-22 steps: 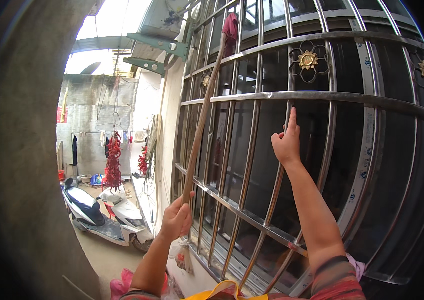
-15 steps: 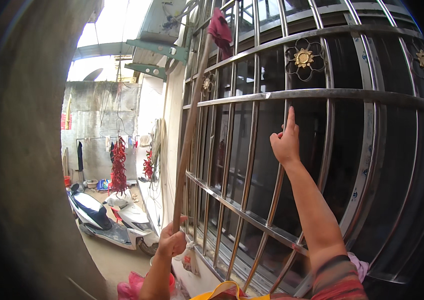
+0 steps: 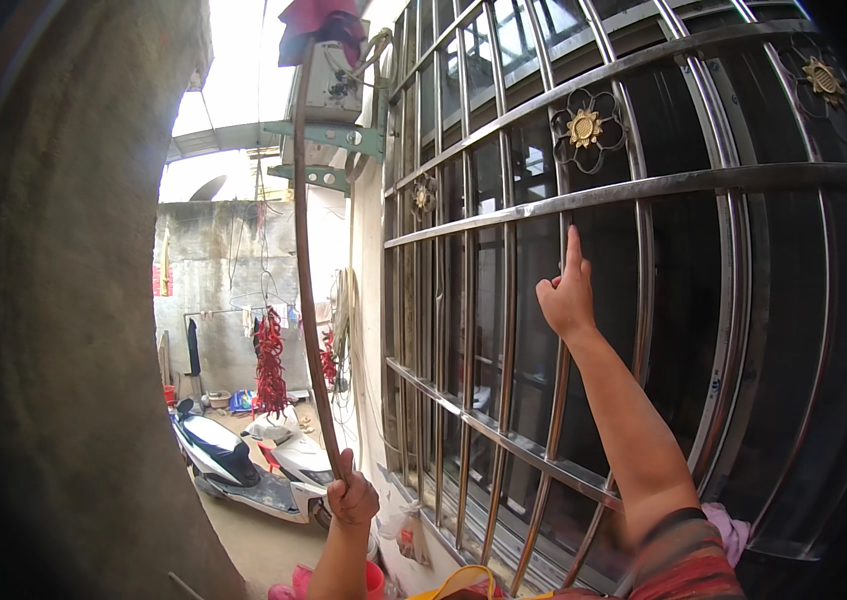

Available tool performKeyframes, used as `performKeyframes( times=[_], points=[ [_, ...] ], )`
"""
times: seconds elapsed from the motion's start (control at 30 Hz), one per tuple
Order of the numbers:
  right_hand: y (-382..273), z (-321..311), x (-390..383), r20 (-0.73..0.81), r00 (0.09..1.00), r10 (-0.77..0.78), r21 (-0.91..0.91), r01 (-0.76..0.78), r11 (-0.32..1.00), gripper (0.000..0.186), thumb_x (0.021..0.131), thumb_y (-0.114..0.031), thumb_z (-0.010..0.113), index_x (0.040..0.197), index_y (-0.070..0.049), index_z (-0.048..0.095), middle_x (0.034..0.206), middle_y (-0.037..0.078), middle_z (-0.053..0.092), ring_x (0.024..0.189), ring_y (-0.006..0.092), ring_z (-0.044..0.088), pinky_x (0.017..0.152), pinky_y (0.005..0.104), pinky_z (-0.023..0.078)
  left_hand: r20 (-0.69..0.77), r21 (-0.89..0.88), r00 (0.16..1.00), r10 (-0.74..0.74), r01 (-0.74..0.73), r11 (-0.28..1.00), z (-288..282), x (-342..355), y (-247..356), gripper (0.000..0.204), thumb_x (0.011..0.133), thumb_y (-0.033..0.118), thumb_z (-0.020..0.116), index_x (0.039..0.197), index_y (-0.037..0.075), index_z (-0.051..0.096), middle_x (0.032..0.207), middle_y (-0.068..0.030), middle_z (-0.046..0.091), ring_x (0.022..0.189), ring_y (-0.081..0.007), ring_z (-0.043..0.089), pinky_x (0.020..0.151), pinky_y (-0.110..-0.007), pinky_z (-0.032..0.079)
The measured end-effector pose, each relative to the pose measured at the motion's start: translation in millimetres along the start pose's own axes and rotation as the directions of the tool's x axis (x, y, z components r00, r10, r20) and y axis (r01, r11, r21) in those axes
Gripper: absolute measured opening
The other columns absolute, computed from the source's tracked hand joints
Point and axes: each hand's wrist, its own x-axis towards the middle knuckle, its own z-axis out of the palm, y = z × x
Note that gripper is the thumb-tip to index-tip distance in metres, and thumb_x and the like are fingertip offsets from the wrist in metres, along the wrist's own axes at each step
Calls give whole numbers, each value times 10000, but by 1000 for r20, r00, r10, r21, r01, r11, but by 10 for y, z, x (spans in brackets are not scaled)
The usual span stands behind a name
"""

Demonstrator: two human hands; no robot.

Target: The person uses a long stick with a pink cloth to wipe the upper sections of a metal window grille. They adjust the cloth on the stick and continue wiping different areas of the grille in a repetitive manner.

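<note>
My left hand (image 3: 353,497) is closed around the lower part of a long wooden pole (image 3: 302,230), which stands nearly upright left of the window. At the pole's top hangs a dark red cloth (image 3: 324,28). My right hand (image 3: 570,300) is raised against a vertical steel bar (image 3: 556,400) of the window grille. Its index finger stretches up along the bar, ending just below a horizontal rail (image 3: 684,188). The other fingers look curled at the bar, partly hidden by the hand.
Gold flower ornaments (image 3: 585,127) decorate the grille. A concrete wall (image 3: 74,300) rises close on the left. Strings of red chillies (image 3: 271,365) hang beyond the pole, above parked white scooters (image 3: 244,465). Green metal brackets (image 3: 329,135) jut from the wall; a pink bag (image 3: 294,582) lies low.
The pole's top and cloth have swung left, away from the grille, and the pole now stands more upright. My right hand keeps its place at the bar while the view has shifted slightly.
</note>
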Motion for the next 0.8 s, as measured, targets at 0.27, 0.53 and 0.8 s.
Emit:
performKeyframes(
  times=[0.27, 0.53, 0.8],
  points=[
    [-8, 3, 13, 23, 999, 49, 45, -50, 998, 886, 731, -27, 530, 1477, -194, 83, 1187, 236, 416, 1025, 370, 513, 915, 396, 423, 11, 149, 998, 65, -66, 987, 109, 74, 24, 509, 970, 242, 448, 1443, 267, 264, 519, 57, 313, 364, -34, 309, 318, -175, 313],
    [45, 34, 3, -34, 998, -55, -50, 53, 997, 637, 745, -72, 589, 1343, -199, 410, 1091, 137, 435, 803, 186, 511, 800, 307, 464, -23, 175, 997, 74, -69, 982, 127, 64, -50, 523, 975, 263, 440, 1451, 292, 226, 512, 62, 300, 363, -25, 305, 319, -172, 305],
    [31, -13, 2, -1, 1000, 2, 27, -2, 1000, 265, 765, -235, 679, 1009, -132, 667, 1080, 114, 454, 833, 195, 528, 799, 310, 475, 67, -112, 998, 2, 6, 994, -232, 225, -433, 533, 965, 225, 464, 1447, 286, 246, 516, 59, 295, 357, -17, 304, 318, -158, 302]
  ],
)
